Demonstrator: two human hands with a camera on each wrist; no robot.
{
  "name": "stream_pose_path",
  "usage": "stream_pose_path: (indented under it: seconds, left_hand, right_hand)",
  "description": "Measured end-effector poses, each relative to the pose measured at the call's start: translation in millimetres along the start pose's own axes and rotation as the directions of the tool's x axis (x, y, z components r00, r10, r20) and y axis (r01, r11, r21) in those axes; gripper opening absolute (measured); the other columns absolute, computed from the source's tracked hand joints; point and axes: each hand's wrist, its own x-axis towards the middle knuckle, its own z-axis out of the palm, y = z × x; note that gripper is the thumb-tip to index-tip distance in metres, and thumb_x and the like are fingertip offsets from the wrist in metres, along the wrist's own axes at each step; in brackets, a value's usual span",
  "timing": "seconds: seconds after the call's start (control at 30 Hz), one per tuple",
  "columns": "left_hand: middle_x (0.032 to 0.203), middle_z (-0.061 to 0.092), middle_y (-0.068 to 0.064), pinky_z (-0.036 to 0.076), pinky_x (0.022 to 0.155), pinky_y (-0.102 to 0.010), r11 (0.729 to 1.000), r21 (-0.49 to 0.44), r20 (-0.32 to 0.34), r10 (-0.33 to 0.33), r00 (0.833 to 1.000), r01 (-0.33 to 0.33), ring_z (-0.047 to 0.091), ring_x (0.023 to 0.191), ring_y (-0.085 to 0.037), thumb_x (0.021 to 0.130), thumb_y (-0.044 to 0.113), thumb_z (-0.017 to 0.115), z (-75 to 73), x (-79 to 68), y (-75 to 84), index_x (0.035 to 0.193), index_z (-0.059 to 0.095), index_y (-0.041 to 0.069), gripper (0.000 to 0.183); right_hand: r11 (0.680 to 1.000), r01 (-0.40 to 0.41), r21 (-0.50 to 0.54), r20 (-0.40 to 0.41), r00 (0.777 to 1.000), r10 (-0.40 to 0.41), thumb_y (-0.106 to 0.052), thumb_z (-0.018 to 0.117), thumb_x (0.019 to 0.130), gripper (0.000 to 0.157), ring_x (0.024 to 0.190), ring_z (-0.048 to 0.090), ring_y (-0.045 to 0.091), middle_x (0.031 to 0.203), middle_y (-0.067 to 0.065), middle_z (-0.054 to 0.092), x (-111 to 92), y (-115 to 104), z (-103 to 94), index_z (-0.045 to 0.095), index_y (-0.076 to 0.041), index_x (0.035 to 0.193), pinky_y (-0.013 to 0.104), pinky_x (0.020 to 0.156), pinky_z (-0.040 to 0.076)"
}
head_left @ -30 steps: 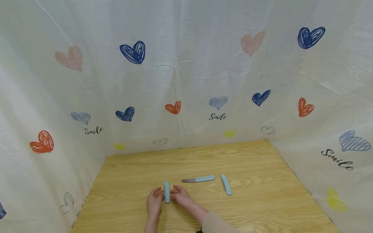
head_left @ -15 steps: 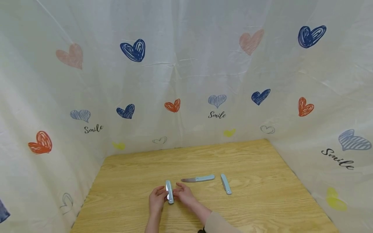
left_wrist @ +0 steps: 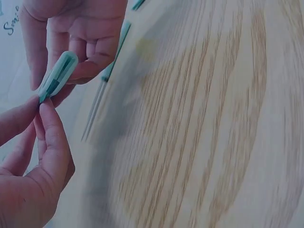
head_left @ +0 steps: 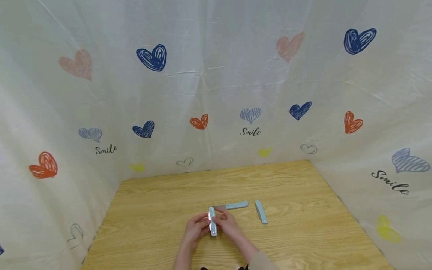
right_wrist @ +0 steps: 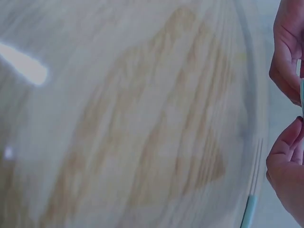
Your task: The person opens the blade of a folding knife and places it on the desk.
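A folding knife with a pale blue handle is held above the table, its pale blade lying along the handle's left side in the head view. My left hand pinches it from the left; the left wrist view shows thumb and fingertips on the lower edge of the knife. From the other side my right hand grips the handle, thumb against it and fingers curled behind. Just past the hands lies an unfolded knife, its blade tip hidden behind the right fingers. Only a sliver of the held knife enters the right wrist view.
Another folding knife, folded, lies to the right on the wooden table. A white curtain printed with hearts hangs round the table's back and sides.
The held folding knife has moved rightward with both hands and turned so its blade side shows more. My right fingers have closed in on it. Both table knives lie where they were.
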Motion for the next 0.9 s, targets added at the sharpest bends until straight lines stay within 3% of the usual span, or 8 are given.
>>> stream_pose_path:
  seconds: [0.2,0.43,0.63,0.9]
  left_hand:
    - [0.092,0.067,-0.005,0.059,0.074,-0.029,1.000,-0.010,0.009,0.021,1.000,-0.020,0.066,0.082,-0.013,0.095,0.007,0.060,17.5,-0.3,1.8,0.124,0.050,-0.020,0.041]
    - [0.086,0.068,-0.002,0.060,0.071,-0.031,0.999,0.046,-0.001,0.019,1.000,-0.019,0.065,0.078,-0.012,0.095,0.015,0.064,32.1,0.1,3.2,0.117,0.059,-0.014,0.037]
    - [0.085,0.068,-0.001,0.060,0.072,-0.031,0.997,0.078,-0.011,-0.001,1.000,0.002,0.065,0.080,-0.012,0.094,0.014,0.066,41.4,-0.4,2.6,0.108,0.067,-0.010,0.028]
    - [0.088,0.070,-0.001,0.059,0.071,-0.026,0.998,-0.025,-0.007,-0.056,0.998,0.056,0.066,0.082,-0.011,0.094,0.013,0.065,50.2,-3.0,1.0,0.110,0.068,-0.008,0.026]
  right_hand:
    - [0.997,0.027,-0.069,0.032,0.999,-0.025,-0.007,0.061,0.095,0.048,0.085,0.064,0.017,0.099,0.015,0.069,-5.4,-8.0,-20.3,0.044,0.008,0.137,0.032,0.074,0.056]
    - [0.999,0.013,-0.033,0.099,0.995,-0.010,-0.005,0.059,0.096,0.053,0.080,0.063,0.016,0.093,0.008,0.064,-14.4,-15.4,-37.2,0.039,0.005,0.144,0.035,0.072,0.058]
    - [1.000,-0.017,-0.019,0.109,0.994,0.019,-0.008,0.061,0.094,0.056,0.080,0.059,0.015,0.092,0.005,0.056,-25.6,-24.1,-44.4,0.040,0.003,0.145,0.033,0.070,0.057]
    - [0.999,-0.037,0.010,0.075,0.997,0.037,-0.011,0.066,0.093,0.059,0.079,0.060,0.013,0.091,0.003,0.057,-31.2,-25.9,-49.0,0.039,0.004,0.144,0.033,0.069,0.057]
